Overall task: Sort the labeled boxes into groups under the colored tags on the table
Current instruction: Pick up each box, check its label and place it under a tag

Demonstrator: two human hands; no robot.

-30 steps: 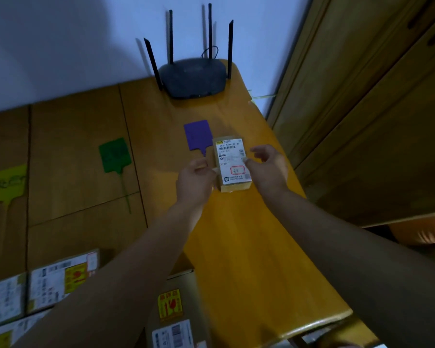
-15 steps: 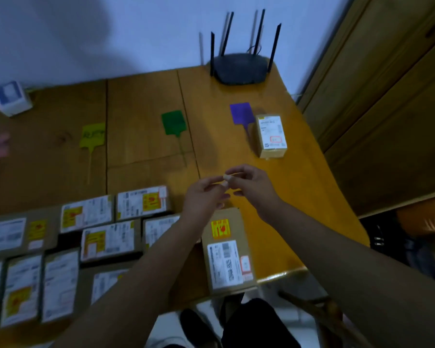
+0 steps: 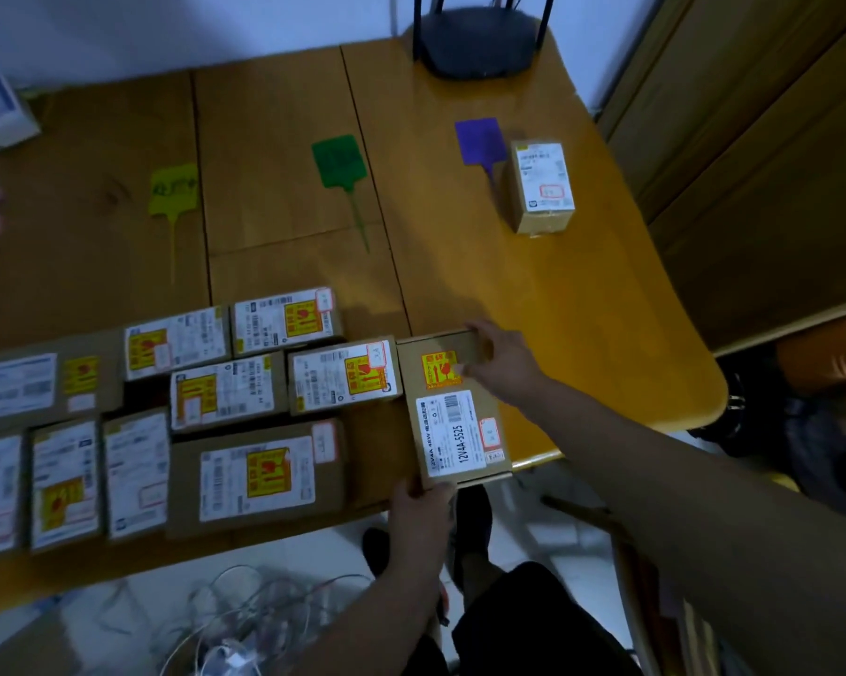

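The long brown cardboard box with a white label (image 3: 452, 431) sits at the wooden counter's (image 3: 582, 309) near edge, at 6 o'clock from the purple tag (image 3: 477, 139). The left hand (image 3: 418, 509) has its fingers pinching the box's 6 o'clock end. The right hand (image 3: 501, 361) has its fingers curled over the 12 o'clock end.

Both hands on 1 box (image 3: 452, 431), 1 at each end. Left hand (image 3: 421, 502) grips the near end: fingers curled round that edge, tips hidden, wrist about straight, bare forearm coming up from bottom centre. Right hand (image 3: 501, 358) holds the far end: fingers hooked over the far edge, thumb lying on the top face just nearer than those fingers. Right forearm bare, stretched out, entering from the lower right. Hands well apart, box between the 2 sets of fingers.
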